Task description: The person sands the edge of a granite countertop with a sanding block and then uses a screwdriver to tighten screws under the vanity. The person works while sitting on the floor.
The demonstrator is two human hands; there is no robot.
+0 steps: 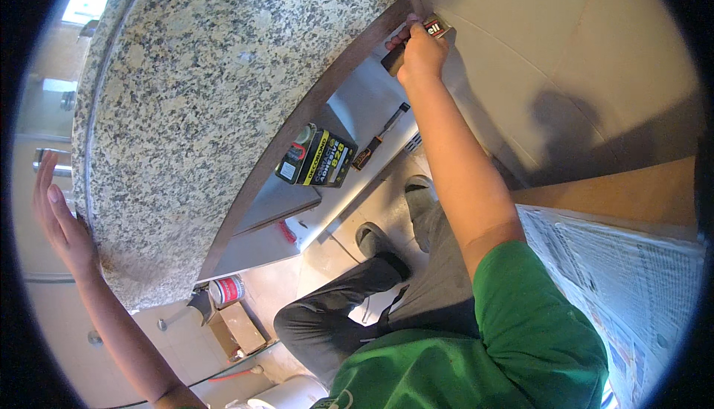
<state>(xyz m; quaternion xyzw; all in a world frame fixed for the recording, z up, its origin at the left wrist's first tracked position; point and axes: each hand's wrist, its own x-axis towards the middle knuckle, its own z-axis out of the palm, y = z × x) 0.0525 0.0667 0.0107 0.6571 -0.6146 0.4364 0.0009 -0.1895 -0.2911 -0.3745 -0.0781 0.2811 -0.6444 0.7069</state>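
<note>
We note a room with a pale tiled wall (565, 37) at the right and a speckled granite slab (216, 104) across the upper left, its curved edge backed by a strip of brown board (286, 123).

Right hand (422, 52): fingers and thumb closed round a flat labelled object (439, 28), part brown, part dark with red. We find it beside the upper end of the slab, close to the tiles; its kind we cannot tell.

Left hand (71, 238): fingers extended, nothing seen in the grasp, at the slab's far left rim. Its heel lies against or just beside the stone; we cannot tell which. A shiny metal fitting (52, 162) shows near the fingertips.

Further out, below the brown strip, we record a black-and-yellow can (320, 160) on a pale surface, and near it a tool with an orange-and-black handle (368, 152).

Lower down: grey slippers (370, 238) on the person's feet. At lower left, a tin with a red-and-white label (227, 288) stands next to an open cardboard box (242, 327). At far right, we log printed newspaper sheets (625, 290) under a brown panel (625, 189).
</note>
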